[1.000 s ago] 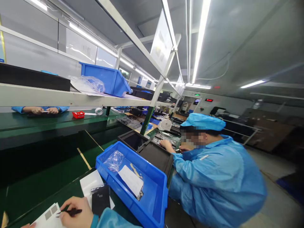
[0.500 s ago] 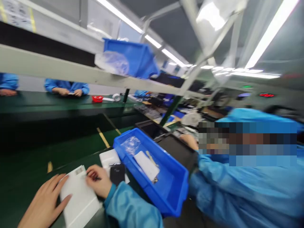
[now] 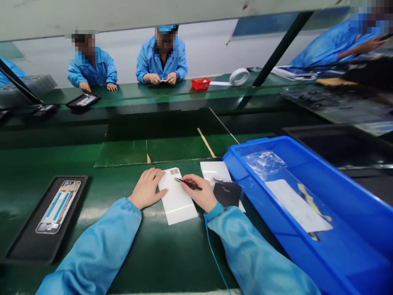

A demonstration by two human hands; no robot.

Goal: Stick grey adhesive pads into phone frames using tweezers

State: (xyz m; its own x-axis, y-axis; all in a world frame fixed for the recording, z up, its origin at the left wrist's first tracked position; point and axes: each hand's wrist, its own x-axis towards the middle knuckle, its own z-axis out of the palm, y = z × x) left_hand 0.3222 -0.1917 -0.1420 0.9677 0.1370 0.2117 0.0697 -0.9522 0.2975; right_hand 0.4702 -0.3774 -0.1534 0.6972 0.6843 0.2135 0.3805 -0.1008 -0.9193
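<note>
On the green bench lies a stack of white sheets point(image 3: 178, 200) with small grey squares near its top edge. My left hand point(image 3: 147, 188) rests at the stack's left side, fingers stretched out and thumb on the paper. Black tweezers point(image 3: 192, 185) are pinched in my right hand point(image 3: 201, 192), their tips pointing left, close to the grey squares. Whether the tips touch the paper I cannot tell. Just right of that hand are a black square piece point(image 3: 227, 194) and another white sheet point(image 3: 215, 170).
A blue bin point(image 3: 307, 262) at the right holds a white sheet and clear plastic. At the left, a black tray point(image 3: 33, 250) carries a phone frame point(image 3: 59, 207) with blue strips. Co-workers sit across the bench, near a red box point(image 3: 201, 84) and a white roll point(image 3: 239, 76).
My view has swung left and down from the co-worker on the right, bringing the phone frame's tray into sight. My hands stay at the white stack, tweezers still in the right.
</note>
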